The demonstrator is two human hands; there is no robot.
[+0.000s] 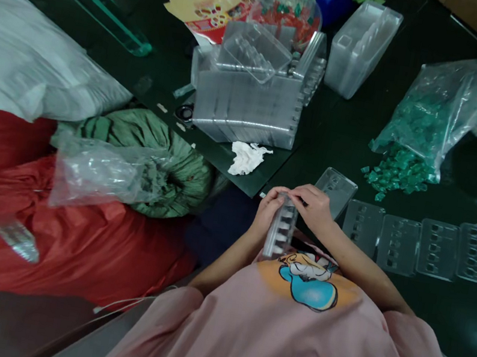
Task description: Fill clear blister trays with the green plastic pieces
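At the table's edge, close to the shirt, my left hand [266,212] is wrapped round a narrow clear plastic case [280,234], its notched side facing up. The fingers of my right hand [315,206] are bent together at the far end of that case, touching it; whether they pinch a small piece there is hidden. Just beyond my right hand, a clear plastic case [338,186] lies on the table. A row of flat clear cases [399,245] with notched moulding runs off to the right.
A stack of clear cases [246,103] stands ahead, with crumpled white tissue [247,158] before it. Green plastic pieces [399,172] spill from a clear bag [452,104]. Behind the stack is a tub of red pieces [287,19]. Red sacks [71,248] fill the left.
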